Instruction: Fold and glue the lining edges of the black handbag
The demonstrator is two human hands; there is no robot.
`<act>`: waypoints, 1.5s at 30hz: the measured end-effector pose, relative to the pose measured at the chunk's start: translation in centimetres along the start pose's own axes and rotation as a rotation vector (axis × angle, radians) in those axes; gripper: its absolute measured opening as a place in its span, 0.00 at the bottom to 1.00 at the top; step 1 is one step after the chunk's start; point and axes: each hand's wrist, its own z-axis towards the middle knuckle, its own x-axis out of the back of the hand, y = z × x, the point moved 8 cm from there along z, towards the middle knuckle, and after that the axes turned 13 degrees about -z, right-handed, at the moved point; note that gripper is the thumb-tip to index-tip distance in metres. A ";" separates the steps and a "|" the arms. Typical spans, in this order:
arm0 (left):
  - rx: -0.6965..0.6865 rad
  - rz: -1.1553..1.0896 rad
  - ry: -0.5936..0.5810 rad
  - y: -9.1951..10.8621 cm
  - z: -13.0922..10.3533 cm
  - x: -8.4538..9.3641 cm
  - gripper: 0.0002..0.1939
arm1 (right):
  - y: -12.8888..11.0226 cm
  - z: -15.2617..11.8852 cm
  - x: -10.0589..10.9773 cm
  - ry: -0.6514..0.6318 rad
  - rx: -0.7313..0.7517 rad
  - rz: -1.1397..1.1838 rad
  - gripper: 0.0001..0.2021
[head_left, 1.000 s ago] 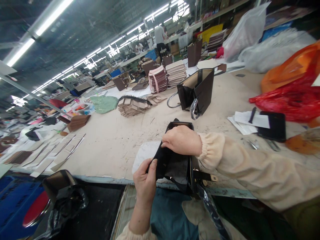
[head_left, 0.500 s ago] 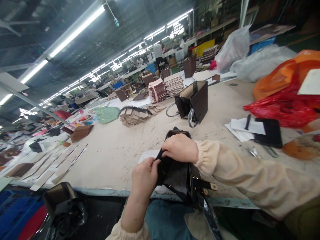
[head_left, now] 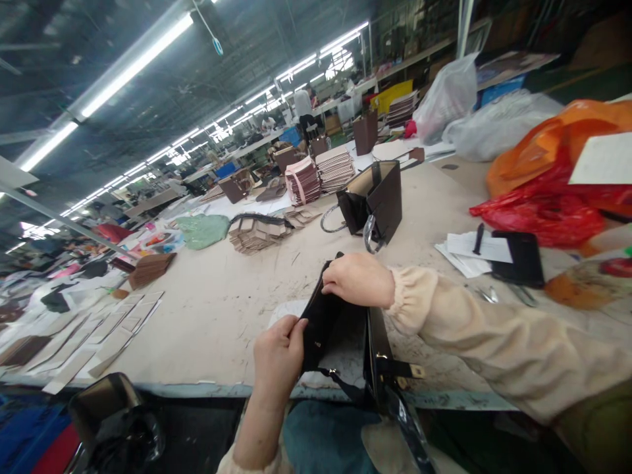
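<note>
At table edge (head_left: 197, 390): both hands (head_left: 278, 355) clamped on black bag (head_left: 320, 324), apparently by rim.

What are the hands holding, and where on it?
The left hand and right hand hold an open, boxy, black leather-looking bag by its left panel's edge.

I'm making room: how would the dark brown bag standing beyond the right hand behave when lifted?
The dark brown bag will probably keep its shape, since its flat panel stands upright. Its handle may feel slippery, given that shiny wrap.
</note>
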 end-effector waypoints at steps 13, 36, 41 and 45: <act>0.011 -0.032 -0.018 -0.3 -0.3 0.0 0.17 | -0.1 0.5 -0.2 -0.003 -0.049 -0.015 0.13; 0.033 -0.008 -0.161 0.2 0.4 -0.2 0.14 | -0.3 0.8 -0.3 0.001 -0.015 0.065 0.09; 0.088 -0.068 -0.211 0.7 1.0 -0.1 0.15 | -0.1 1.0 -0.4 -0.038 -0.020 0.078 0.09; 0.050 0.006 -0.149 1.6 2.0 0.1 0.15 | 0.0 1.0 -0.5 -0.053 -0.024 0.074 0.09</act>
